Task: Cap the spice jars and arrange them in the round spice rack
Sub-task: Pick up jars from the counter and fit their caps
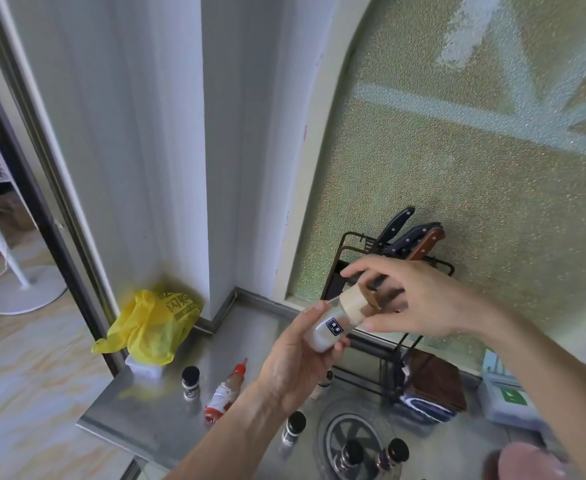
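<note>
My left hand [295, 362] holds a clear spice jar [329, 329] with white powder and a dark label, tilted above the steel counter. My right hand [419, 299] grips the jar's tan wooden cap [353, 304] at its top. Below, the round spice rack [326, 441] lies on the counter with two black-capped jars [352, 453] [393, 453] standing in it. Another black-capped jar [294, 427] stands just left of the rack, and one more [191, 382] further left. A red-capped squeeze bottle [225, 393] lies on its side between them.
A black wire knife rack [398, 251] with several knives stands against the frosted window. A brown cloth [433, 386] sits beneath it. A yellow plastic bag [153, 327] lies on a white box at the counter's left corner. The counter edge [118, 434] drops to the floor.
</note>
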